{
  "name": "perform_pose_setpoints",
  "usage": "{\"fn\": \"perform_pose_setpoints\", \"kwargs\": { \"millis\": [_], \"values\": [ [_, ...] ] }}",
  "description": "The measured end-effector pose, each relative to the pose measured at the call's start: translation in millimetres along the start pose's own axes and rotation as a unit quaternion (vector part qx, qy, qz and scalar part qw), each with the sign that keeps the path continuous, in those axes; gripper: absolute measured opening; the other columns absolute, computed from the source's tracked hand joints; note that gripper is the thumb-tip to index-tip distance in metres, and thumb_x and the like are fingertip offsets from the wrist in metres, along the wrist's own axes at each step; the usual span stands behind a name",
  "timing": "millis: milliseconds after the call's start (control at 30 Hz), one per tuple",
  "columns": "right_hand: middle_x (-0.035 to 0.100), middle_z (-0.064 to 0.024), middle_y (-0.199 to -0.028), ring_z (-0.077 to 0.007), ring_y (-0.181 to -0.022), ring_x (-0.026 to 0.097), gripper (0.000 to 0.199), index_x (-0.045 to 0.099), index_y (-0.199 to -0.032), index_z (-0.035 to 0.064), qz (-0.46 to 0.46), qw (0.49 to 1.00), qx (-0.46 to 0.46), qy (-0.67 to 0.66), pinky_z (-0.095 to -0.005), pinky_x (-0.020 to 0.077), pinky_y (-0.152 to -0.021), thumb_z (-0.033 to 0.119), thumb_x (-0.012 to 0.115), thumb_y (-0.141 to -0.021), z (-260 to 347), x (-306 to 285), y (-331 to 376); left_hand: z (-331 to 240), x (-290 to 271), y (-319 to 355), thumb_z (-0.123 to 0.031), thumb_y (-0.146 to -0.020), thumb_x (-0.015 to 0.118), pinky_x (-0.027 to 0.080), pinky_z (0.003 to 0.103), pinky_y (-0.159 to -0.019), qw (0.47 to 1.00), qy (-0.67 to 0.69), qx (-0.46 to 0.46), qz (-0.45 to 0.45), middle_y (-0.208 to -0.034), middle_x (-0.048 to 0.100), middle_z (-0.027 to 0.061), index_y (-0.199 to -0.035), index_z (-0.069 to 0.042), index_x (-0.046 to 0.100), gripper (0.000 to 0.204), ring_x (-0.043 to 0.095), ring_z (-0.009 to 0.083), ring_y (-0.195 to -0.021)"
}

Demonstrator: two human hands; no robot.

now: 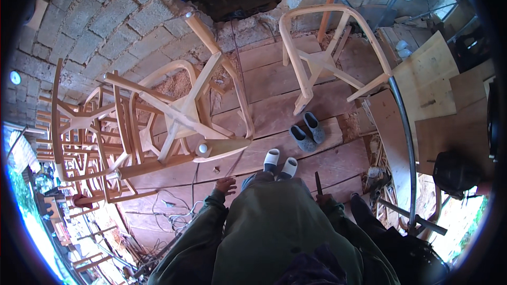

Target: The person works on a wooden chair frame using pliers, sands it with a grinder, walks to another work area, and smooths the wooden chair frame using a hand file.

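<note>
Head view: standing person over unfinished wooden chair frames on a plank floor.

Right hand, at the hip, is closed around a thin dark tool whose shaft points up and away from the body; its kind cannot be told. Left hand hangs free with fingers loosely spread, gripping nothing, just below the nearest chair frame. That frame lies tipped on its side, legs and curved back rail in the air, probably so its joints and underside are reachable. It sits ahead and to the left of both hands, not touched by either. A second frame stands further off to the right. Grey slippers lie between the two frames; feet in white sandals stand just behind them. Stacked frames crowd the far left.
</note>
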State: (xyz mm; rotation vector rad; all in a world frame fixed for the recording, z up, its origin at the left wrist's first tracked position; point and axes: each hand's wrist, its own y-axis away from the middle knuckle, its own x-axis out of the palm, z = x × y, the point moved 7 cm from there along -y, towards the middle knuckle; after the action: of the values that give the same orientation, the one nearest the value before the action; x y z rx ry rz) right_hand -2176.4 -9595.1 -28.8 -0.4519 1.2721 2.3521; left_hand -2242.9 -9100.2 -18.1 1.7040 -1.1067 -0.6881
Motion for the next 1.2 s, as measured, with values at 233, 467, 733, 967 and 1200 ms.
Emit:
{"fn": "perform_pose_setpoints", "kwargs": {
  "millis": [233,467,733,967,1200],
  "values": [
    [0.058,-0.0101,-0.072,-0.0204,-0.055,0.054,0.027,0.059,-0.095,-0.0039,-0.005,0.779,0.345,-0.523,-0.0389,0.0435,-0.045,0.022,0.065,-0.089,-7.1,1.5,7.8,29.9,-9.5,21.6,-0.023,-0.088,0.069,0.055,0.046,-0.075,0.999,0.010,0.005,-0.030,-0.109,0.064,0.0080,-0.122,-0.010,0.057,0.039,0.065,0.0283,-0.097],
    [0.058,-0.0104,-0.069,-0.0194,-0.050,0.053,0.025,0.059,-0.090,-0.0048,-0.055,0.787,0.290,-0.542,-0.0363,0.0427,-0.043,0.020,0.063,-0.088,0.2,-29.8,-26.2,79.8,-24.0,48.4,-0.026,-0.088,0.067,0.051,0.046,-0.084,0.995,0.013,-0.068,-0.069,-0.112,0.065,0.0069,-0.116,-0.011,0.062,0.032,0.063,0.0277,-0.102],
    [0.060,-0.0118,-0.068,-0.0228,-0.047,0.055,0.024,0.059,-0.082,-0.0042,-0.094,0.861,0.188,-0.462,-0.0370,0.0478,-0.044,0.016,0.050,-0.091,-2.8,-41.7,-32.5,45.2,-14.3,16.6,-0.024,-0.089,0.066,0.054,0.046,-0.079,0.999,0.020,-0.032,-0.015,-0.110,0.065,0.0075,-0.117,-0.011,0.061,0.032,0.064,0.0280,-0.102],
    [0.054,-0.0075,-0.062,-0.0210,-0.048,0.054,0.019,0.057,-0.077,0.0016,-0.087,0.740,0.294,-0.598,-0.0390,0.0445,-0.041,0.013,0.049,-0.091,-23.9,17.6,-16.9,-21.0,13.8,-6.3,-0.019,-0.090,0.064,0.057,0.044,-0.070,0.999,-0.038,0.008,0.027,-0.102,0.066,0.0079,-0.120,-0.007,0.058,0.032,0.067,0.0265,-0.091],
    [0.052,-0.0036,-0.059,-0.0196,-0.051,0.055,0.014,0.056,-0.078,0.0089,-0.053,0.812,0.164,-0.558,-0.0373,0.0453,-0.046,0.013,0.052,-0.092,-51.0,57.6,-16.1,-43.2,30.8,-27.0,-0.019,-0.090,0.063,0.054,0.043,-0.081,0.993,-0.101,-0.052,0.023,-0.107,0.066,0.0086,-0.118,-0.005,0.061,0.031,0.064,0.0250,-0.097]
  ]
}}
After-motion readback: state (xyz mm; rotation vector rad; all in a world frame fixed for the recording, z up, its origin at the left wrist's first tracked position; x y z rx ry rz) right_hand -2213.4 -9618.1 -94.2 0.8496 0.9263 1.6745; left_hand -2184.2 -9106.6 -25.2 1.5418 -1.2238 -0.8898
